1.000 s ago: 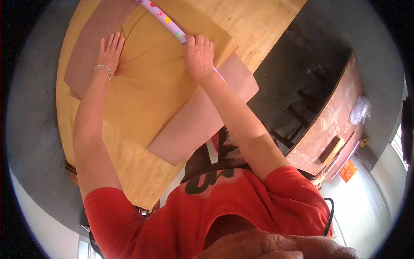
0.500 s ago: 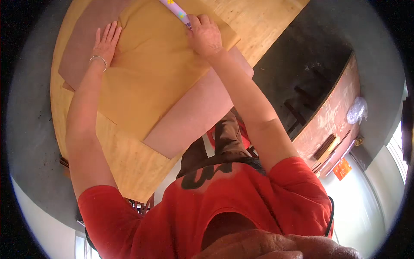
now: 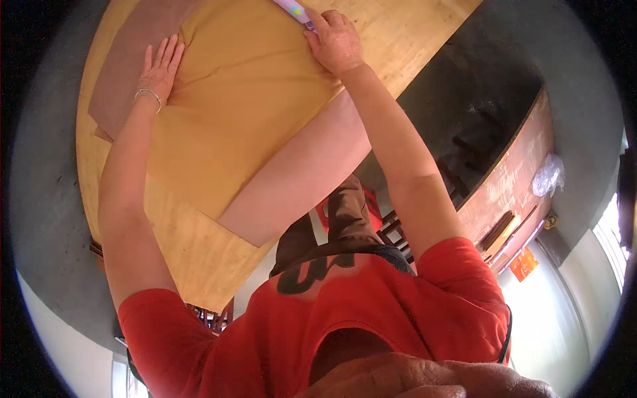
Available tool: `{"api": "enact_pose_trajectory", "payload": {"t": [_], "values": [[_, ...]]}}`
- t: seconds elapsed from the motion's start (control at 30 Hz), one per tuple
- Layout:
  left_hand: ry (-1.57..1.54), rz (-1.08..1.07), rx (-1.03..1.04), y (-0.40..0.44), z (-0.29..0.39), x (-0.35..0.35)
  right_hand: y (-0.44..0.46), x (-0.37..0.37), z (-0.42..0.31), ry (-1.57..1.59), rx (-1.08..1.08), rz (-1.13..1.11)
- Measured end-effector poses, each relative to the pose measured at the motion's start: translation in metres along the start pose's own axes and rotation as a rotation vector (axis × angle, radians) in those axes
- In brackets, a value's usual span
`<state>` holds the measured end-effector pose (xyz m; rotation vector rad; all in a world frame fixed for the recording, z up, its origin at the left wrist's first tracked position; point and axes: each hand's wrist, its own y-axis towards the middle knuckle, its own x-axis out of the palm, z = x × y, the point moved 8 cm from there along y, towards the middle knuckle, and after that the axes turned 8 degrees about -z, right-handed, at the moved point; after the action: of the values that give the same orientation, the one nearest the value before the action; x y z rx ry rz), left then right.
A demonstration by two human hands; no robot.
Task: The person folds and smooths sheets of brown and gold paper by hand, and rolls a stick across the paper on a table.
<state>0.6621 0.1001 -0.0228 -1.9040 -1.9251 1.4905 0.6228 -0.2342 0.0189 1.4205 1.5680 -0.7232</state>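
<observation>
My left hand [image 3: 160, 69] lies flat with fingers outstretched, pressing on the left edge of a mustard-tan sheet [image 3: 232, 126]. Faint creases run across the sheet from that hand toward the upper right. At the sheet's right edge, my right hand [image 3: 337, 43] is closed with bent fingers round the end of a lavender, flower-printed stick-like thing [image 3: 292, 8]. The frame's top edge cuts off the rest of that thing, so its kind is unclear. Pinkish-brown sheets [image 3: 298, 172] lie beneath the tan one, showing at left and lower right.
Everything lies on a pale wooden tabletop [image 3: 192, 239]. Right of it, beyond a dark gap, stands a reddish-brown board or table [image 3: 511, 179] bearing a clear plastic bag [image 3: 549, 174] and brown strips [image 3: 497, 229]. An orange-red packet [image 3: 524, 265] shows near its lower end.
My right hand has shifted right and slightly up, and the lavender thing has moved with it. My left hand has stayed nearly in place. Creases across the tan sheet look longer.
</observation>
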Motion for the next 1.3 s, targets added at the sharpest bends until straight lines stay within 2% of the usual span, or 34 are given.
{"api": "enact_pose_trajectory", "payload": {"t": [0.07, 0.13, 0.17, 0.23, 0.3, 0.37, 0.4, 0.43, 0.47, 0.5, 0.53, 0.6, 0.67, 0.77, 0.83, 0.9, 0.97, 1.03, 1.1, 1.13, 1.2, 1.3], "values": [[0.016, -0.011, -0.009, 0.006, -0.001, 0.014, 0.002, 0.001, 0.001, 0.0, -0.024, 0.007], [-0.151, 0.369, 0.081, 0.01, -0.002, 0.023, 0.006, 0.0, 0.008, 0.005, -0.035, 0.003], [-0.153, 0.361, 0.076, 0.003, -0.002, 0.016, 0.007, -0.002, 0.01, 0.006, -0.042, -0.001], [-0.152, 0.019, 0.037, -0.002, -0.001, 0.001, 0.009, -0.014, 0.013, 0.026, -0.036, -0.002], [-0.126, -0.031, 0.025, -0.01, -0.003, -0.017, 0.014, -0.032, -0.001, 0.048, -0.032, -0.013], [-0.107, -0.092, 0.009, -0.013, 0.003, -0.009, 0.01, -0.037, -0.017, 0.117, 0.144, -0.221], [-0.074, -0.018, 0.012, -0.005, 0.003, -0.003, 0.005, -0.031, -0.034, 0.133, 0.116, -0.229], [-0.034, 0.057, 0.007, 0.0, -0.001, 0.003, 0.0, -0.028, -0.051, 0.139, 0.082, -0.129], [-0.113, 0.131, 0.035, 0.001, -0.002, 0.01, -0.005, -0.025, -0.068, 0.147, 0.047, -0.023], [-0.19, 0.214, 0.067, -0.001, -0.004, 0.01, -0.011, -0.011, -0.086, 0.21, 0.048, -0.027], [-0.188, 0.213, 0.041, -0.008, -0.009, -0.004, -0.017, 0.003, -0.105, 0.264, 0.055, -0.033], [-0.119, -0.041, 0.054, -0.02, -0.005, -0.022, -0.026, 0.027, -0.136, 0.336, 0.085, -0.065], [-0.15, -0.024, 0.06, -0.018, -0.007, -0.019, -0.034, 0.055, -0.152, 0.4, 0.136, -0.107], [-0.181, -0.002, 0.08, -0.012, -0.005, -0.01, -0.042, 0.069, -0.164, 0.294, 0.167, -0.092], [-0.182, 0.009, 0.085, -0.007, -0.004, -0.003, -0.045, 0.067, -0.177, 0.1, 0.085, -0.106], [-0.013, 0.112, 0.043, -0.003, -0.003, 0.003, -0.04, 0.064, -0.173, 0.125, 0.049, -0.114], [-0.088, 0.142, 0.061, 0.004, -0.006, 0.016, -0.029, 0.065, -0.157, 0.14, 0.031, -0.128], [-0.165, 0.18, 0.113, -0.004, 0.007, -0.007, -0.018, 0.059, -0.14, 0.102, -0.155, -0.036], [-0.01, -0.081, 0.042, -0.037, -0.005, -0.039, -0.002, 0.052, -0.127, -0.03, -0.189, -0.055], [-0.01, -0.071, 0.042, -0.03, -0.004, -0.033, 0.002, 0.052, -0.128, -0.131, -0.243, -0.076], [-0.093, 0.077, 0.049, -0.016, -0.005, -0.012, 0.007, 0.055, -0.125, -0.171, -0.241, -0.107], [-0.095, 0.19, 0.047, -0.006, -0.006, 0.002, 0.025, 0.062, -0.131, -0.192, -0.264, -0.123]]}}
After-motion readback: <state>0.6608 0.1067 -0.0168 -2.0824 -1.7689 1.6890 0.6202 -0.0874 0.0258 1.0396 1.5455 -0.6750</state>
